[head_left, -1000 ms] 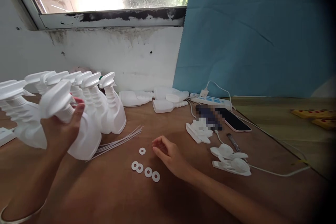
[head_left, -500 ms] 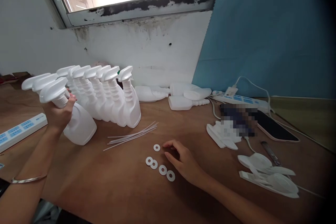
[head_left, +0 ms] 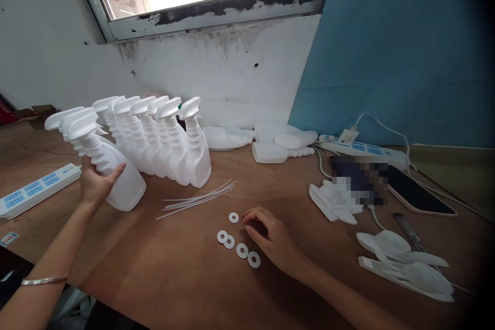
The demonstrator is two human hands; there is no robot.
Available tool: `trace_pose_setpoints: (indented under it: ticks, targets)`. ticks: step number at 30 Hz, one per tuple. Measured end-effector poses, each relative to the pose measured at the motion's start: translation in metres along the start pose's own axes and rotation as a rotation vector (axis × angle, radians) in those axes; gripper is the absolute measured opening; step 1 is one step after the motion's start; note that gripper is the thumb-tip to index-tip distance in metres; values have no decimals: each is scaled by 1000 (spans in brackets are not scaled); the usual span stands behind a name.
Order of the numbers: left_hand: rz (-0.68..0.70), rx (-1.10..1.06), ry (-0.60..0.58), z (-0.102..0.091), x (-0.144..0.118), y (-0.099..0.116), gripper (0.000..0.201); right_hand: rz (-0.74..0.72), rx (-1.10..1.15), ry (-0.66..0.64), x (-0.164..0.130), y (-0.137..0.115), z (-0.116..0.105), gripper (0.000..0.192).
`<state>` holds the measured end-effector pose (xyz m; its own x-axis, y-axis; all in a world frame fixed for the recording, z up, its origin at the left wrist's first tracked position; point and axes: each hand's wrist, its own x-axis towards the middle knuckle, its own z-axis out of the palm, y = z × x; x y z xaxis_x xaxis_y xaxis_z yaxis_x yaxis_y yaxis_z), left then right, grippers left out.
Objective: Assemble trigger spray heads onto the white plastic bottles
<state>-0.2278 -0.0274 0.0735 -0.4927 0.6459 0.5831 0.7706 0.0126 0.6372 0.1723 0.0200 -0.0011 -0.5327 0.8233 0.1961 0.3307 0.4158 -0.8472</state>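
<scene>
My left hand point(head_left: 97, 181) is wrapped low around the body of a white spray bottle point(head_left: 126, 180), its thumb lying across the front. That bottle stands at the near end of the left row, its trigger head close against others behind it. On the table, my right hand point(head_left: 273, 240) rests with curved fingers, thumb and forefinger apart, and nothing shows between them. Just left of its fingertips lies a white washer point(head_left: 233, 217). Several more washers point(head_left: 242, 250) are scattered nearer to me, two of them overlapping. Thin white tubes point(head_left: 199, 198) lie fanned out beyond the washers.
More spray bottles point(head_left: 197, 160) stand in a row behind. Bottles without heads point(head_left: 270, 152) lie by the wall. Power strips sit at left point(head_left: 38, 189) and back right point(head_left: 371, 152). White trigger heads point(head_left: 410, 268), a pen-like tool point(head_left: 410, 232) and a phone point(head_left: 417, 193) lie at right.
My left hand has slid down from the spray bottle's neck to its body, and the bottle's head now sits closer to its neighbours. My right hand has barely moved. The view has shifted slightly.
</scene>
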Motion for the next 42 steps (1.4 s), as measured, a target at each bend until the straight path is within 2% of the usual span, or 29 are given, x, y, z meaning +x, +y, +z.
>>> trace_pose_setpoints:
  ticks: [3, 5, 9, 13, 15, 18, 20, 21, 22, 23, 24, 25, 26, 27, 29, 30, 33, 36, 38, 42]
  targets:
    - [-133, 99, 112, 5, -15, -18, 70, 1, -14, -5, -1, -2, -1, 9]
    - [-145, 238, 196, 10, -19, -25, 78, -4, -45, -9, -2, -2, 0, 10]
    - [30, 481, 279, 21, -17, -35, 91, -82, -168, -36, -6, -3, 1, 14]
    - [174, 513, 334, 25, -18, -40, 104, -288, -380, -117, -12, -8, 0, 34]
    - [297, 493, 383, 23, -17, -42, 105, -424, -478, -225, -15, -12, -1, 47]
    - [562, 489, 488, 19, -16, -36, 105, -561, -544, -421, -17, -17, -3, 58]
    - [772, 450, 521, 21, -22, -19, 98, -567, -533, -503, -17, -19, -3, 61]
    - [875, 346, 550, 24, -29, -7, 89, -557, -520, -528, -16, -19, -3, 62]
    - [923, 223, 527, 29, -39, 8, 77, -548, -507, -547, -15, -20, -2, 62]
    - [959, 113, 407, 36, -51, 25, 65, -544, -498, -560, -15, -20, -2, 61]
    - [931, 37, 174, 43, -66, 42, 56, -545, -493, -570, -14, -19, -1, 59]
    - [933, 9, -115, 51, -82, 59, 49, -551, -494, -576, -14, -19, -1, 57]
    - [988, -3, -419, 59, -97, 73, 51, -561, -500, -576, -14, -19, -1, 55]
    - [1039, -70, -620, 67, -110, 86, 56, -570, -508, -572, -15, -19, -2, 54]
    - [979, -152, -906, 85, -130, 102, 64, -563, -528, -560, -18, -17, -6, 55]
    - [940, -158, -1002, 94, -136, 106, 70, -538, -539, -550, -20, -16, -8, 58]
    - [864, -108, -1118, 122, -143, 111, 83, -405, -590, -475, -27, -10, -17, 69]
    - [865, -54, -1088, 144, -142, 116, 89, -309, -710, -312, -30, 1, -23, 73]
    - [869, -1, -1063, 155, -142, 122, 90, -247, -837, -121, -27, 12, -27, 71]
    - [881, 100, -1108, 168, -141, 130, 89, -16, -1111, 401, -13, 35, -45, 65]
